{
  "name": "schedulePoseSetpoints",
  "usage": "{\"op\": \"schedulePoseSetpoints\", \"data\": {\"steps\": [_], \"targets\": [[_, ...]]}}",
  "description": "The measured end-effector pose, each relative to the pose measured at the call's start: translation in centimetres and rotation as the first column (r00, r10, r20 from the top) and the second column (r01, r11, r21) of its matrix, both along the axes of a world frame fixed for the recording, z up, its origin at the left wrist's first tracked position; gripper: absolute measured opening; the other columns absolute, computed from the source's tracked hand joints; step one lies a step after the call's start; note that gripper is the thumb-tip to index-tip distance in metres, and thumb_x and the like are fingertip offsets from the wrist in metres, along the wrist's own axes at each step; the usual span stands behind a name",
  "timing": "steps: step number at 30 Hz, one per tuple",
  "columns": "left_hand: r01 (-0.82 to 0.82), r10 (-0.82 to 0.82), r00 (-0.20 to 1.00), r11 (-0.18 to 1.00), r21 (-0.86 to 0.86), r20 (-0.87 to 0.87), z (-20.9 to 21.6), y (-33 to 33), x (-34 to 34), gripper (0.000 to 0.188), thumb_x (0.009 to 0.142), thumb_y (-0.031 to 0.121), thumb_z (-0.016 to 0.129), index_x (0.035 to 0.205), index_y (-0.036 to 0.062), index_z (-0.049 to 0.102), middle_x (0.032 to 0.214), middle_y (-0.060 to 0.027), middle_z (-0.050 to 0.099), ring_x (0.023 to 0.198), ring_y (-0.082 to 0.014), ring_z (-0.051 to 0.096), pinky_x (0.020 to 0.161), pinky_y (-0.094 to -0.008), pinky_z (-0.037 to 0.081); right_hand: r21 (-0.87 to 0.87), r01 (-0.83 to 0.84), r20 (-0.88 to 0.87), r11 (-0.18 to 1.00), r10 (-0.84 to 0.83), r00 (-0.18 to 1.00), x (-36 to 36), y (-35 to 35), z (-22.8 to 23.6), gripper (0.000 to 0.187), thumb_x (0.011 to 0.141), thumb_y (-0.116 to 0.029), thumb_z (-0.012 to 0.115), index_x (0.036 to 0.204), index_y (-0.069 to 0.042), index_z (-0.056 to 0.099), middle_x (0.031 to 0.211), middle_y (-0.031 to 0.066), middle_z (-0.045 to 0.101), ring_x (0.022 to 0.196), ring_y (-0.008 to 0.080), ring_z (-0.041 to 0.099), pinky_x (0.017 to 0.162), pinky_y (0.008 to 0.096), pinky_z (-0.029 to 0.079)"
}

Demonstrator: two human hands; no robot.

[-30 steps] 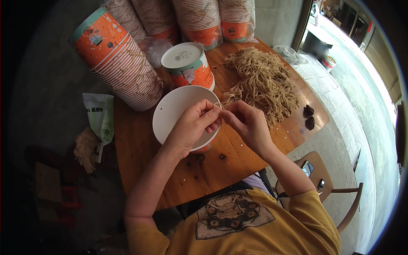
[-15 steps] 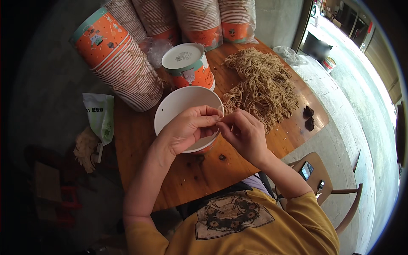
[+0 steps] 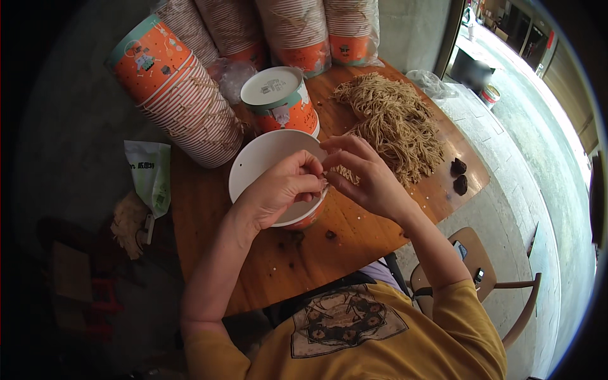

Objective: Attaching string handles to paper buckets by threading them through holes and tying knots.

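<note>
The white-lined paper bucket (image 3: 248, 180) stood mouth up on the table (image 3: 253, 278), near its front edge, a small round hole punched in its smooth wall. At its right rim the left hand (image 3: 275, 190) had thumb and fingers drawn together; what lay between them was too small to tell. The right hand (image 3: 370, 180) met it there, index and middle fingers apart from the thumb; I couldn't tell whether it gripped anything. Half a second earlier those right fingers had been pinched in; now they were lifted and spread.

Just behind, an upturned bucket (image 3: 282, 117), orange and teal, bore small dark print on its base. To the right lay a tangled, fibrous heap of tan cords (image 3: 399, 126). A ribbed bucket stack (image 3: 183, 101) leaned at the left, above a glossy green-and-white bag (image 3: 150, 171) with dark lettering.
</note>
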State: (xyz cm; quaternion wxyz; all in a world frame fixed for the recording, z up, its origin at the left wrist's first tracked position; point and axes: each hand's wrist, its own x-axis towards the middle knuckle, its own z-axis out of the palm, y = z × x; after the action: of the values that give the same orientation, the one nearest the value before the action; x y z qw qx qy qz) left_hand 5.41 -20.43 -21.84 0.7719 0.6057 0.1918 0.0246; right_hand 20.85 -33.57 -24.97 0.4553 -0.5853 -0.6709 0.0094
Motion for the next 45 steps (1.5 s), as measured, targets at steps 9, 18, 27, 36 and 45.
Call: {"op": "schedulePoseSetpoints", "data": {"steps": [9, 18, 27, 36, 45], "targets": [[0.003, -0.005, 1.000, 0.998, -0.069, -0.031, 0.2, 0.2, 0.0, 0.016, 0.083, 0.001, 0.058, 0.097, 0.0047, 0.051, 0.088, -0.0031, 0.054, 0.076, -0.0093, 0.054, 0.065, -0.0212, 0.043, 0.058, -0.060, -0.086, 0.997, 0.064, 0.994, -0.6, -0.6, -0.4, 0.011, 0.081, -0.007, 0.064, 0.089, -0.005, 0.057, 0.113, 0.0098, 0.055, 0.105, 0.0293, 0.053, 0.090, 0.0384, 0.045], [0.077, -0.078, 0.996, 0.997, -0.027, -0.044, 0.3, 0.4, 0.4, 0.016, 0.081, -0.001, 0.057, 0.095, 0.0037, 0.051, 0.088, -0.0034, 0.054, 0.079, -0.0101, 0.054, 0.070, -0.0224, 0.045, 0.076, -0.041, -0.129, 0.996, 0.050, 0.990, -0.8, -0.5, -0.4, 0.010, 0.080, -0.005, 0.063, 0.085, -0.003, 0.054, 0.106, 0.0104, 0.055, 0.096, 0.0274, 0.054, 0.083, 0.0365, 0.046], [0.190, -0.170, 0.982, 0.927, 0.324, -0.088, 0.6, 0.4, 0.9, 0.016, 0.081, -0.003, 0.057, 0.094, 0.0052, 0.049, 0.091, -0.0009, 0.053, 0.086, -0.0077, 0.053, 0.077, -0.0221, 0.046, -0.062, -0.089, -0.383, 0.994, 0.058, 0.922, -1.3, -1.1, -1.5, 0.013, 0.083, -0.004, 0.056, 0.093, -0.001, 0.048, 0.094, 0.0139, 0.054, 0.081, 0.0245, 0.057, 0.067, 0.0322, 0.047], [0.080, -0.093, 0.996, 0.802, 0.592, -0.008, 0.8, -0.8, 0.2, 0.037, 0.080, -0.006, 0.057, 0.112, 0.0070, 0.044, 0.095, 0.0013, 0.051, 0.086, -0.0051, 0.051, 0.078, -0.0206, 0.044, -0.349, -0.003, -0.352, 0.937, -0.128, 0.927, -1.6, -1.7, 0.7, 0.016, 0.085, -0.013, 0.062, 0.095, -0.003, 0.054, 0.074, 0.0096, 0.055, 0.061, 0.0200, 0.055, 0.057, 0.0315, 0.045], [-0.016, -0.055, 0.992, 0.830, 0.558, 0.110, 0.2, -1.2, -0.1, 0.046, 0.081, -0.008, 0.055, 0.120, 0.0072, 0.038, 0.091, -0.0006, 0.050, 0.083, -0.0051, 0.051, 0.076, -0.0212, 0.044, -0.231, -0.007, -0.292, 0.973, -0.063, 0.954, -2.0, -1.6, 0.8, 0.015, 0.082, -0.014, 0.066, 0.090, -0.004, 0.058, 0.079, 0.0084, 0.054, 0.066, 0.0200, 0.057, 0.060, 0.0324, 0.048]]}}
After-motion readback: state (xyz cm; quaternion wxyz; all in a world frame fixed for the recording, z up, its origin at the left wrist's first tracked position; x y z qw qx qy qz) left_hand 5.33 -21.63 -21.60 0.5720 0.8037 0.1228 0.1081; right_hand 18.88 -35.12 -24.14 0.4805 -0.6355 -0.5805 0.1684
